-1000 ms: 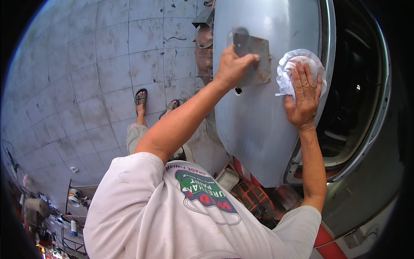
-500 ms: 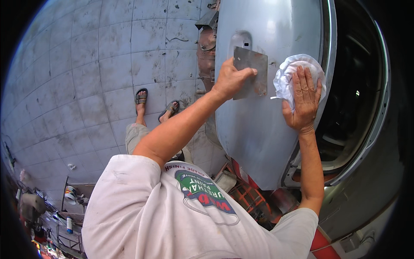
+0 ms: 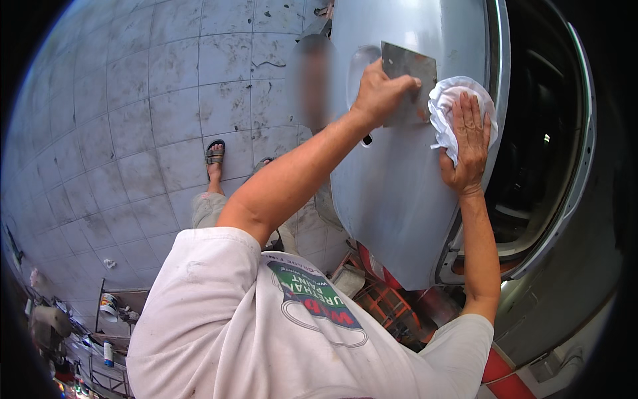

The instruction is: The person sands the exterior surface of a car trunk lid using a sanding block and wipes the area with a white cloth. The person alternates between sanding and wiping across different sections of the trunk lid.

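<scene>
My left hand (image 3: 382, 93) pinches a thin, stiff-looking grey rectangular sheet (image 3: 407, 63) with rusty-brown marks, thumb on its upper face. The sheet is tilted over the silver-grey car panel (image 3: 405, 219); whether it touches the metal I cannot tell. My right hand (image 3: 468, 149) lies with its fingers stretched flat on a bunched white cloth (image 3: 442, 110), which rests on the panel near the window opening. The palm hides part of the cloth. Beside my left hand a rounded handle recess (image 3: 361, 63) shows in the panel, with a small dark hole nearer me.
To the right is the open window frame (image 3: 583, 100) with a dark car interior. Pale floor tiles (image 3: 166, 86) spread to the left. An orange metal frame (image 3: 379, 299) stands by the car's end. A rack with cans (image 3: 108, 306) is at lower left.
My left hand and the grey sheet have moved farther forward and to the right, closer to the cloth. The dark hole beside the wrist now shows. My right hand stays on the cloth.
</scene>
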Tool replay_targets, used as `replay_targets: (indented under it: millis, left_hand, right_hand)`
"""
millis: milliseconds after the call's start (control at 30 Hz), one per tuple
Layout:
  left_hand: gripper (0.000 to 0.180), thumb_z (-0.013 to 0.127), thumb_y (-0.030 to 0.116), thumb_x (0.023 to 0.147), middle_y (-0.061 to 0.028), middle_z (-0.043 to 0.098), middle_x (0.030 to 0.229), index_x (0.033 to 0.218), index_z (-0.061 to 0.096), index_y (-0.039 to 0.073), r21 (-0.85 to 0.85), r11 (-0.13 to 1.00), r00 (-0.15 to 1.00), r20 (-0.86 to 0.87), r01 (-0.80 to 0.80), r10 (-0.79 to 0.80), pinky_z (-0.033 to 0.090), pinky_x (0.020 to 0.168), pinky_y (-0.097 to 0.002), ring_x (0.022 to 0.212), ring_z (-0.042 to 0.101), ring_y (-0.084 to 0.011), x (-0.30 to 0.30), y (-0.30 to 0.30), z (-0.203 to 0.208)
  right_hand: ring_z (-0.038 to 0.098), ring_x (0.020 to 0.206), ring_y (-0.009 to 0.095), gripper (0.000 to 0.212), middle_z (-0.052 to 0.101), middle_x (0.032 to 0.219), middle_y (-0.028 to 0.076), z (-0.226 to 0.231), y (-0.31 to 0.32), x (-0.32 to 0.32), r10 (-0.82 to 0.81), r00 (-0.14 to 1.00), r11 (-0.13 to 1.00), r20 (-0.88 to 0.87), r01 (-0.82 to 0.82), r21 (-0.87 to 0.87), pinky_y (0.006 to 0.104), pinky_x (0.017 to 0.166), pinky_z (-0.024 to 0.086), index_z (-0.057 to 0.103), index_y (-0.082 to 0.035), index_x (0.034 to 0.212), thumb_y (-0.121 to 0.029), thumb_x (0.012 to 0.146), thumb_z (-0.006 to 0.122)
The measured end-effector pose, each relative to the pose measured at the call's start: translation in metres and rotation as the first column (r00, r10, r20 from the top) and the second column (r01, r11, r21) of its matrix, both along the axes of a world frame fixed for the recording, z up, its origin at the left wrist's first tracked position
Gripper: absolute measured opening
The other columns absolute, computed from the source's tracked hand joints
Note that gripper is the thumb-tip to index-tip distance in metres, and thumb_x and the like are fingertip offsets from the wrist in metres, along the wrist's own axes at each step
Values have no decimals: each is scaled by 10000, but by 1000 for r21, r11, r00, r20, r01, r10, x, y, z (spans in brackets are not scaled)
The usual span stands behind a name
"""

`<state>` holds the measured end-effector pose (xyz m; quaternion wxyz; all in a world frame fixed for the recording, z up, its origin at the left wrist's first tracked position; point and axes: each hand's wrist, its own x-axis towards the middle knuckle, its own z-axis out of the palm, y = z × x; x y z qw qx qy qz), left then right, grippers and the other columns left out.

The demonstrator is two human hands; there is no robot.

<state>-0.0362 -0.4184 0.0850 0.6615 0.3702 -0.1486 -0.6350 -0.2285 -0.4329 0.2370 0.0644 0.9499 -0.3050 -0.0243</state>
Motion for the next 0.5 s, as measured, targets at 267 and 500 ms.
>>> replay_targets:
  millis: [267,500]
  left_hand:
    - [340,800,162,835,-89,735,932,1108,694,-11,325,944,987,130,49,-96,582,680,-365,769,683,-161,81,142,-101]
    - [293,791,152,854,-87,744,927,1079,706,-14,527,837,965,262,-143,0,579,679,-350,762,686,-161,144,260,-183]
  right_hand:
    - [158,1642,270,911,271,1752,101,-39,90,31,178,661,980,-729,-52,192,533,1335,12,380,-95,1642,-555,900,640]
    - [297,1594,257,771,379,1701,114,-89,-80,142,-82,821,956,-565,-96,-279,494,1334,63,436,-57,1603,-496,979,549]
